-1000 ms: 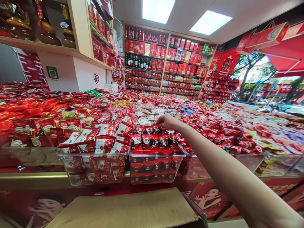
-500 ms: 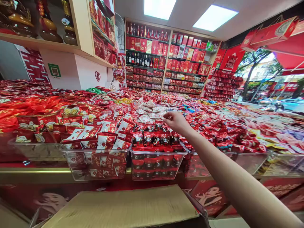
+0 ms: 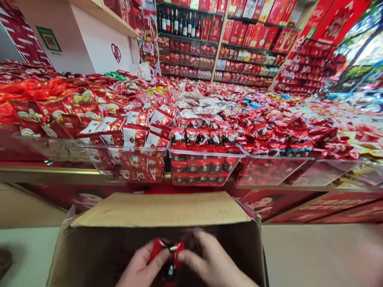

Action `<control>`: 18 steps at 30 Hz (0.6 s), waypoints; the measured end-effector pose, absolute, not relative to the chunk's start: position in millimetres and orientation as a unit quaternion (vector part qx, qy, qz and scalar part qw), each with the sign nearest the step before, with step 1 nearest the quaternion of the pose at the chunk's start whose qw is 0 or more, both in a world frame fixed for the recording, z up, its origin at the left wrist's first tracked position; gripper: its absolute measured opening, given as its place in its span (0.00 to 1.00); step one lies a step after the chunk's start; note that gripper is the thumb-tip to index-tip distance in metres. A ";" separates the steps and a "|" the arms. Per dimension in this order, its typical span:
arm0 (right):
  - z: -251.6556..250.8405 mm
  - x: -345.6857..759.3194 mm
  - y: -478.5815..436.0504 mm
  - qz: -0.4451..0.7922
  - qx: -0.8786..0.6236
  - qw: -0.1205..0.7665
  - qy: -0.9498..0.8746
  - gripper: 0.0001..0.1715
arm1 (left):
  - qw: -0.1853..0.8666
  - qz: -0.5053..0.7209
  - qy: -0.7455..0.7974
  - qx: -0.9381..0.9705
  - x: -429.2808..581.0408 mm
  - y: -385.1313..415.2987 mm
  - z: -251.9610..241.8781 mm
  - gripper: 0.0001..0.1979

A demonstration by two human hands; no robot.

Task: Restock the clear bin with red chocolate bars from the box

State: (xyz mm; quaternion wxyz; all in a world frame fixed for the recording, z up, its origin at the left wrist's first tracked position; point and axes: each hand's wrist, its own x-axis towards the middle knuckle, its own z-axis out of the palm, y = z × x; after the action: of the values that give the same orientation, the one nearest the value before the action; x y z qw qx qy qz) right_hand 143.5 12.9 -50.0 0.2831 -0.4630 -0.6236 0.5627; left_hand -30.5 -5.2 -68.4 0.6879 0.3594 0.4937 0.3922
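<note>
A small red and black packet is held in the opening of a cardboard box, gripped by both hands at once. The left hand pinches its left part between thumb and fingers; the right hand has its thumb pressed to the right edge, with its other fingers bent in shadow behind. Blur hides any print on the packet. The box's interior is dark, and its far flap slants up toward the counter. Beyond that flap, a clear tub holds upright rows of red and black packets. Just left of it stands another clear tub of white and red packets, and to its right are glossy red sweets. Heaps of wrapped sweets spread behind, up to shelves with dark bottles and red boxes.
</note>
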 end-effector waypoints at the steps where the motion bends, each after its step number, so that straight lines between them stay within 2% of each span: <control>1: -51.3 142.0 15.7 0.600 -0.466 0.294 -0.581 0.21 | 0.701 0.416 0.489 0.311 -20.6 -5.7 -61.5 0.09; 3: -50.6 140.6 20.4 0.652 -0.471 0.308 -0.508 0.17 | 0.730 0.461 0.451 0.227 -5.4 -6.4 -51.0 0.07; 8: -51.5 142.3 19.8 0.725 -0.445 0.357 -0.387 0.18 | 0.762 0.466 0.435 0.116 7.1 -9.2 -41.2 0.09; 15: -60.9 140.3 10.2 0.725 -0.458 0.402 -0.320 0.14 | 0.710 0.462 0.501 0.179 6.3 -9.7 -49.3 0.12; 18: -65.3 145.1 5.3 0.651 -0.466 0.415 -0.433 0.10 | 0.669 0.462 0.524 0.253 3.3 -7.9 -54.5 0.14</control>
State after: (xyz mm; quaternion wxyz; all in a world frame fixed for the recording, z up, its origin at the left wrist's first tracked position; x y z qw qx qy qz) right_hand 145.1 5.3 -65.3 0.4153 -0.4656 -0.4328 0.6508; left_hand 3.3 -7.9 -54.5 0.6688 0.2534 0.5243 0.4620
